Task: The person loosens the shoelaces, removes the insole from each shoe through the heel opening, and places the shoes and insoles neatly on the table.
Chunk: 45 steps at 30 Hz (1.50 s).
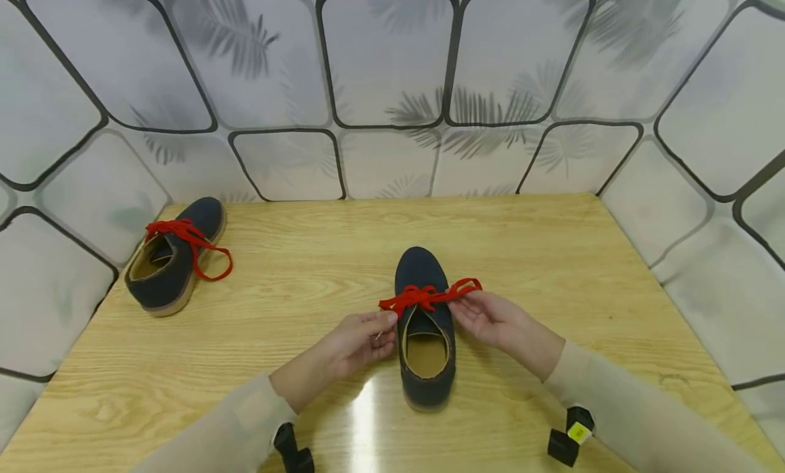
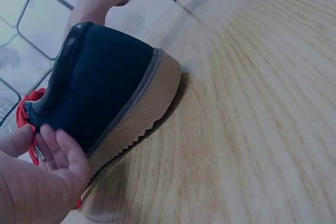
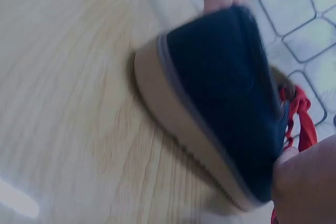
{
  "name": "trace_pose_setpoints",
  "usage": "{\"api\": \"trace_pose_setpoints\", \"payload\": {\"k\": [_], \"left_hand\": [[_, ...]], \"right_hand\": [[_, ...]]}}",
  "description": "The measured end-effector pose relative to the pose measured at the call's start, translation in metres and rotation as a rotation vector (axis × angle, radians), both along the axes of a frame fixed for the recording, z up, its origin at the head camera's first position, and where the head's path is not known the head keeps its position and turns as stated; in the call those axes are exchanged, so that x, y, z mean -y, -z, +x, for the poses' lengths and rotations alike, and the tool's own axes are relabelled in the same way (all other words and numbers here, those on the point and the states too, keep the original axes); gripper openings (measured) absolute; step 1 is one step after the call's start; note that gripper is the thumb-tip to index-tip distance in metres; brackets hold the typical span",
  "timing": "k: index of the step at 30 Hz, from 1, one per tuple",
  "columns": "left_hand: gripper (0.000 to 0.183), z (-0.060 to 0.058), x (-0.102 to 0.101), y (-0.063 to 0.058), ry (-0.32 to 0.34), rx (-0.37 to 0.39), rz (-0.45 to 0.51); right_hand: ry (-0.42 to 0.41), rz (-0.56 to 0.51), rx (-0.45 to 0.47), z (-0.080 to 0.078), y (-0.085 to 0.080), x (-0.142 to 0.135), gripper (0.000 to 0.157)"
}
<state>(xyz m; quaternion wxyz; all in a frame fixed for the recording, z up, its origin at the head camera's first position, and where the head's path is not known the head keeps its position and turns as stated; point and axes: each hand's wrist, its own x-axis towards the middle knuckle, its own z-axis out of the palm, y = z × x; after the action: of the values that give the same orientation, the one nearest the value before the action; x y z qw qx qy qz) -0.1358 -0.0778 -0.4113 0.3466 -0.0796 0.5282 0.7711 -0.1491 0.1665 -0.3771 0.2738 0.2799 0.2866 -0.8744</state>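
A navy shoe [image 1: 420, 267] with a tan sole [image 2: 157, 90] stands upright on the wooden table, toe pointing away from me. Its red shoelace [image 1: 420, 297] is tied in a bow across the front of the opening. On the left side, my left hand [image 1: 360, 342] pinches the lace between thumb and fingers; a lace tip [image 2: 40, 153] shows by the fingers in the left wrist view. My right hand [image 1: 499, 324] holds the right loop of the bow [image 1: 467, 287] close beside the shoe. In the right wrist view the hand itself hides most of its fingers.
A second navy shoe [image 1: 162, 275] with loose red laces [image 1: 211, 260] stands at the back left of the table [image 1: 294, 255]. Patterned fabric walls [image 1: 392, 163] enclose the table at the back and both sides.
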Motion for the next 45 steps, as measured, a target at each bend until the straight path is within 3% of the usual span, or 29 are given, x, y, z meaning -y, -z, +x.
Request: {"api": "trace_pose_setpoints", "payload": {"k": [5,9,14,16,22,30,38,43,45], "left_hand": [[0.010,-0.001,0.006,-0.006,-0.061,0.065,0.063],[0.015,-0.001,0.007,-0.010,-0.071,0.093,0.103],[0.033,-0.003,0.010,-0.014,-0.092,0.095,0.131],[0.038,-0.004,0.012,-0.015,-0.103,0.095,0.143],[0.043,-0.007,0.019,-0.019,-0.082,0.080,0.166],[0.045,-0.006,0.022,-0.019,-0.110,0.067,0.155],[0.047,-0.007,0.030,-0.020,-0.137,0.064,0.158],[0.046,-0.007,0.033,-0.017,-0.141,0.057,0.173],[0.046,-0.007,0.035,-0.015,-0.141,0.058,0.183]], "right_hand": [[0.037,-0.052,0.008,0.006,-0.010,0.007,0.023],[0.045,-0.006,0.016,0.007,-0.014,0.010,0.013],[0.035,0.055,0.036,0.007,-0.019,0.006,0.055],[0.044,0.065,0.058,0.006,-0.020,0.003,0.062],[0.096,0.061,0.113,0.004,-0.025,-0.010,0.054],[0.148,0.021,0.091,0.009,-0.025,-0.015,0.011],[0.205,-0.006,0.143,0.006,-0.024,-0.027,0.021],[0.240,-0.037,0.143,0.007,-0.019,-0.040,0.011],[0.252,-0.040,0.142,0.008,-0.016,-0.045,0.027]]}}
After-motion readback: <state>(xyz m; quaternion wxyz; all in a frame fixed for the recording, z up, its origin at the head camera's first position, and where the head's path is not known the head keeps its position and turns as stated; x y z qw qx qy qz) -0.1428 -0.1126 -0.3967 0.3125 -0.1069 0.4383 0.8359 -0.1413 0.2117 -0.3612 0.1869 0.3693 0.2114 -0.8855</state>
